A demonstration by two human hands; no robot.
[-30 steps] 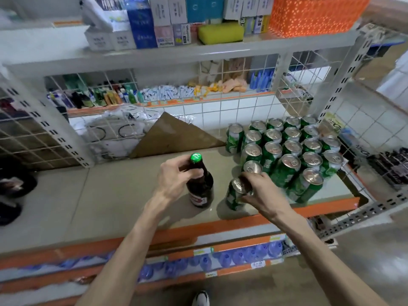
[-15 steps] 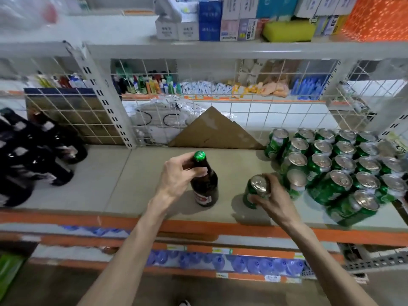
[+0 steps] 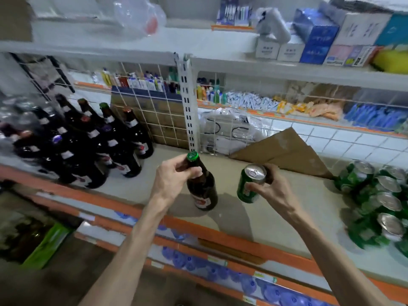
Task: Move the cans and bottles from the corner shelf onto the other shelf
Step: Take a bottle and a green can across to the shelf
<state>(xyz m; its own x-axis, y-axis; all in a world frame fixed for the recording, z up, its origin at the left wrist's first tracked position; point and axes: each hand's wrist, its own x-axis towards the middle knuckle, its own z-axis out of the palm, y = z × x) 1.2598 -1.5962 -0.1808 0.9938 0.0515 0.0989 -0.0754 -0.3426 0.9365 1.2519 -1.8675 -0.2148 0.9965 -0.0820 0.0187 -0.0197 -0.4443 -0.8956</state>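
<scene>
My left hand [image 3: 174, 180] grips the neck of a dark brown bottle [image 3: 202, 188] with a green cap, held tilted above the grey shelf board [image 3: 276, 208]. To its right, my right hand [image 3: 269, 186] holds a green can [image 3: 249, 184] by its upper rim, lifted off the board. Several more green cans [image 3: 379, 199] stand packed together at the far right of this shelf. A group of dark bottles [image 3: 88, 142] stands on the shelf to the left, beyond the white upright post [image 3: 188, 107].
A brown cardboard sheet [image 3: 284, 151] leans against the wire mesh back. The upper shelf carries boxes [image 3: 320, 40] and a plastic bag [image 3: 141, 16]. Blue water bottle caps [image 3: 220, 268] fill the shelf below. A green box [image 3: 48, 244] sits low at the left.
Both hands have carried the bottle and the can leftward, away from the can cluster and toward the post. The view has swung left, bringing the dark bottles into sight.
</scene>
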